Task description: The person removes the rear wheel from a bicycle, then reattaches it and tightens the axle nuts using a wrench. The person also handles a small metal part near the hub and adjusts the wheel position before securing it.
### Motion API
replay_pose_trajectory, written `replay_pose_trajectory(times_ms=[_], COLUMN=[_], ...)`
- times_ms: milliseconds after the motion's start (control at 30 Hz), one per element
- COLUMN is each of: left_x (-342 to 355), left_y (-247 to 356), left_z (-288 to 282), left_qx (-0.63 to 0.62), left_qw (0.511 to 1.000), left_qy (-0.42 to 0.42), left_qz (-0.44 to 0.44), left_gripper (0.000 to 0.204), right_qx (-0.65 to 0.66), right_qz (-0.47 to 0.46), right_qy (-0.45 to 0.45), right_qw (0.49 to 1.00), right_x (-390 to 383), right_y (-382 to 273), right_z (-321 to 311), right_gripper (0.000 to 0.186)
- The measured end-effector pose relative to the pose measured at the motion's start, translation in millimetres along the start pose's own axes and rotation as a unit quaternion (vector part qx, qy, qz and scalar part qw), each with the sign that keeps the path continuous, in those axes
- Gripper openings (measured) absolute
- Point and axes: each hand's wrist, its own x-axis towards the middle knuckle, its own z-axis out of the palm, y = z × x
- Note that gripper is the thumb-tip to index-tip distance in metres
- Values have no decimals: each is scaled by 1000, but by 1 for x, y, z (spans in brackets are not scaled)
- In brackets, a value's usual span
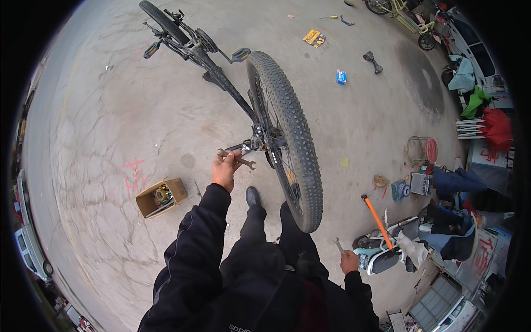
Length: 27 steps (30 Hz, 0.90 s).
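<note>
Left hand [224,169] raised, grip closed on a wrench [237,159] — right hand [349,261] low, gripping another wrench [338,244].

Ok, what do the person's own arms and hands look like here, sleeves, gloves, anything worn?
Both arms are in long black jacket sleeves with ribbed-looking cuffs that end at the wrists. The left hand and right hand are bare: no gloves, and no watch or rings can be made out. The fingers are uncovered. Small pale lettering shows on the jacket's front near the lower edge.

Flat, shadowless daylight; sharp centre, heavy fisheye bending, black vignetted rim.
</note>
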Motion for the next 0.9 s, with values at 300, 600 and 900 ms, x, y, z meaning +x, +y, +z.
replay_pose_trajectory(times_ms=[300, 600, 900], left_x=[6, 21, 25], left_y=[7, -15, -22], left_z=[39, 49, 62], left_qx=[29, 241, 259], left_qw=[990, 942, 923], left_qy=[69, 77, 126], left_qz=[123, 223, 255], left_gripper=[17, 16, 16], right_qx=[-68, -6, -60], right_qz=[6, -75, -71], right_qy=[1, -12, -4], right_qw=[998, 997, 996], right_x=[10, 19, 11], right_y=[7, -78, -70], right_z=[-10, -20, -19], right_gripper=[27, 28, 26])
